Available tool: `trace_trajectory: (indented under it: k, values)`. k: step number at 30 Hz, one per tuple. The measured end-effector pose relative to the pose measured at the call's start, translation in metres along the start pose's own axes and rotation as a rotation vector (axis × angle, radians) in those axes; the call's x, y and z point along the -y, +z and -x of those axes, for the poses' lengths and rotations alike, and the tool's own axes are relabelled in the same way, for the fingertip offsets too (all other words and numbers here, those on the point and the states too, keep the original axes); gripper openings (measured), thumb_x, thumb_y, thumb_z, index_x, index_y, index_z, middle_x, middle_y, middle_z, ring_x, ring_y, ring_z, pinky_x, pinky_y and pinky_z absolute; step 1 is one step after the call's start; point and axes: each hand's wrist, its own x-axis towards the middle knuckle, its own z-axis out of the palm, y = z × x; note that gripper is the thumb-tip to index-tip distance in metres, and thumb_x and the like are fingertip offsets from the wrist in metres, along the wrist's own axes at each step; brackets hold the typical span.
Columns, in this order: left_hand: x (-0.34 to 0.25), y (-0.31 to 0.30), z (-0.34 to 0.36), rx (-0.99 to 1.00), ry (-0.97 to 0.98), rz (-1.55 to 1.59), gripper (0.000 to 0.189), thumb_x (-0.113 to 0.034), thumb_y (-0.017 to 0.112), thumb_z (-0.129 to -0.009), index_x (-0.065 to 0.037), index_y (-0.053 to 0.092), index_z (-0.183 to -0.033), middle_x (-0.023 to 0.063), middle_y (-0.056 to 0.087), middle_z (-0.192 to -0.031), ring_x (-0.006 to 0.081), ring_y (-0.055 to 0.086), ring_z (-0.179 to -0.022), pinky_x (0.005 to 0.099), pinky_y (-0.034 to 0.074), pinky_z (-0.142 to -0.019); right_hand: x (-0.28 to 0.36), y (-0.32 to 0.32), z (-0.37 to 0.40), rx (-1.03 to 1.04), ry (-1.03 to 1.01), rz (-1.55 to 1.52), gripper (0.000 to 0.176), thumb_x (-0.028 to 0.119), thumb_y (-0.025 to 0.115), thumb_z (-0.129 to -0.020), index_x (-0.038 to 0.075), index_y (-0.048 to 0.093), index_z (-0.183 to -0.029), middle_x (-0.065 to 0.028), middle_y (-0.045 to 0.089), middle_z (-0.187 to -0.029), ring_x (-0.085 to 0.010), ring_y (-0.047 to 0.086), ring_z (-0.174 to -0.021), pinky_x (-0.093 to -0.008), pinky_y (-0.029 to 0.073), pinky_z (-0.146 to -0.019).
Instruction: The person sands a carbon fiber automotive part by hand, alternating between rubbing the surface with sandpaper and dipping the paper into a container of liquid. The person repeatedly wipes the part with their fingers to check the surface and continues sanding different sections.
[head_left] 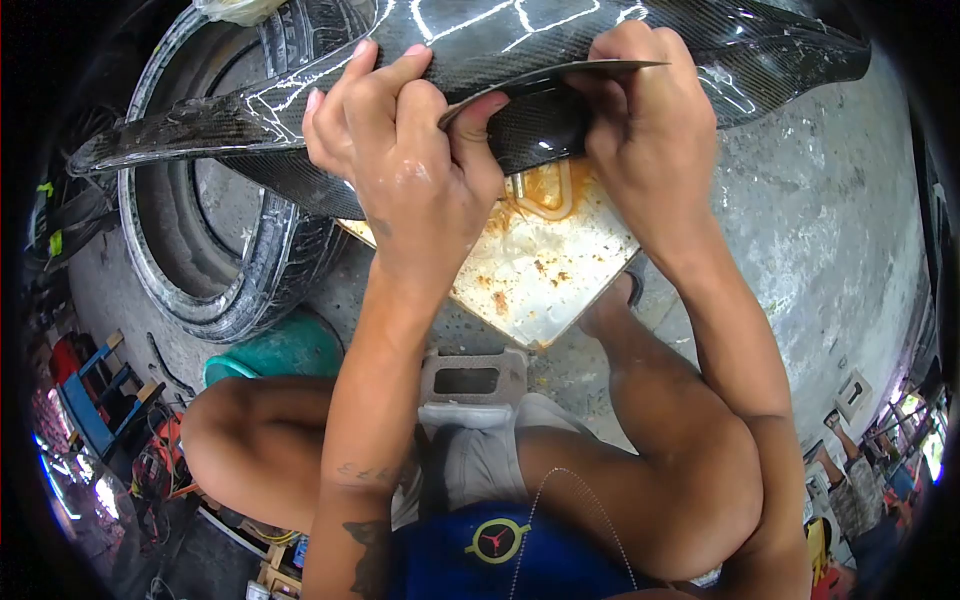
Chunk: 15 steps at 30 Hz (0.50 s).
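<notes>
A thin, stiff dark sheet (545, 76), which looks like sandpaper and is seen nearly edge-on, bends between my two hands. My left hand (405, 140) pinches its left end with the thumb underneath, while the other fingers reach over the glossy black carbon-fibre panel (480, 45). At the sheet's right end my right hand (655, 125) is closed on it with curled fingers, its thumb mostly hidden. The long, curved panel lies crosswise in front of me, its pointed ends out to both sides, with white light reflections on its surface. Wet spots shine on the back of my left hand.
Beneath the panel stands a rust-stained white metal surface (540, 290) with a handle. A tyre (220, 310) lies at left, a green bucket (280, 350) below it. A hollow concrete block (475, 362) sits between my legs. Another person's legs (850, 470) show at far right.
</notes>
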Motion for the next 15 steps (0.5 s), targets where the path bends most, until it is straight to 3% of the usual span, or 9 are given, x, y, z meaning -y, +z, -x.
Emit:
trace_trajectory:
  k: [2, 5, 15]
  values:
    - [-0.003, -0.004, -0.001, 0.045, -0.035, -0.026, 0.017, -0.018, 0.079, -0.086, -0.005, 0.076, -0.097, 0.0101, 0.063, -0.126, 0.0368, 0.053, -0.130, 0.0566, 0.026, -0.112, -0.001, 0.001, 0.001, 0.006, 0.030, -0.034, 0.034, -0.015, 0.062, -0.078, 0.006, 0.060, -0.106, -0.0132, 0.060, -0.092, -0.0332, 0.066, -0.080, -0.0406, 0.053, -0.070]
    - [0.003, 0.002, 0.002, 0.011, 0.010, -0.004, 0.028, -0.025, 0.079, -0.085, -0.002, 0.065, -0.094, 0.0094, 0.063, -0.122, 0.0363, 0.049, -0.131, 0.0601, 0.024, -0.111, 0.001, 0.002, 0.002, -0.007, 0.038, -0.032, 0.037, -0.015, 0.061, -0.077, 0.007, 0.060, -0.106, -0.0128, 0.060, -0.091, -0.0334, 0.067, -0.078, -0.0409, 0.054, -0.068]
    - [0.002, 0.001, 0.003, 0.038, -0.025, -0.013, 0.028, -0.025, 0.078, -0.086, 0.000, 0.071, -0.097, 0.0086, 0.061, -0.123, 0.0346, 0.046, -0.134, 0.0603, 0.024, -0.113, -0.008, 0.006, 0.008, 0.020, 0.033, 0.019, 0.035, -0.005, 0.068, -0.076, 0.012, 0.058, -0.104, -0.0095, 0.055, -0.087, -0.0349, 0.066, -0.077, -0.0473, 0.052, -0.061]
